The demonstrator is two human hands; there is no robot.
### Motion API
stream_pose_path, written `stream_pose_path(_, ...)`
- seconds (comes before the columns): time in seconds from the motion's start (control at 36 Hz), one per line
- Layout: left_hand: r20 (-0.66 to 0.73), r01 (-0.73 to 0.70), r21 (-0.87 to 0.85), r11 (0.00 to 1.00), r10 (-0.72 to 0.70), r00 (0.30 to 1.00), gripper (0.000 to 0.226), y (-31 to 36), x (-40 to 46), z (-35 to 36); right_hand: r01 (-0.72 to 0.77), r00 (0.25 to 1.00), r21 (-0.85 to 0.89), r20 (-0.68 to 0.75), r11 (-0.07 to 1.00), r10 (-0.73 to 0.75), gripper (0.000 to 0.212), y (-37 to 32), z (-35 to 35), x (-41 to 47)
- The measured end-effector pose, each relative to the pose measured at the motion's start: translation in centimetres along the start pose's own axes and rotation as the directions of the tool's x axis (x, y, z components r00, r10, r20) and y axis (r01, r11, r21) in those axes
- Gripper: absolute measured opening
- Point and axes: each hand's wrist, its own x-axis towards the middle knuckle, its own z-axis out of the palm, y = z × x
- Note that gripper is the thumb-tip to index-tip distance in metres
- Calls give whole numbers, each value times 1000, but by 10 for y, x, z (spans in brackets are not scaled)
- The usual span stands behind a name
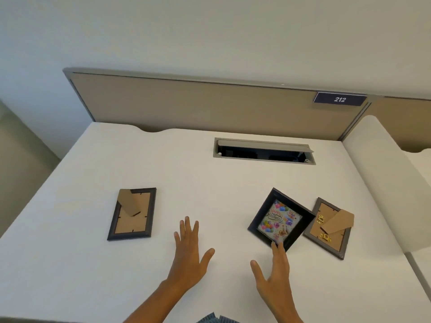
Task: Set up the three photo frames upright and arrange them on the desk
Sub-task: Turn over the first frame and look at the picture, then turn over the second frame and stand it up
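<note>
I see three frames lying flat on the white desk (210, 183). The dark frame (132, 214) lies face down toward the left edge, its cardboard stand up. The birthday frame (280, 219) lies face up, tilted, toward the right edge, its corner overlapping the grey frame (329, 228), which lies face down nearest that edge. My left hand (189, 257) hovers flat, fingers spread, holding nothing. My right hand (275, 276) is open too, fingertips at the birthday frame's near corner. A cable hatch (263, 150) sits near the far edge.
</note>
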Motion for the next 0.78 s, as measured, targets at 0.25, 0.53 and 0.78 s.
stream_pose_path(0.25, -53, 88, 42, 995, -86, 995, 95, -53, -22, -32, 224, 971, -48, 93, 973, -219, 88, -37, 38, -1)
stream_pose_path(0.53, -135, 191, 16, 981, -187, 973, 98, -110, -34, -70, 479, 867, -187, 253, 858, -429, 90, -91, 89, 16)
stream_pose_path(0.78, -222, 274, 41, 961, -259, 940, 97, -151, -28, -106, 609, 776, -195, 345, 769, -527, 89, -140, 135, 31)
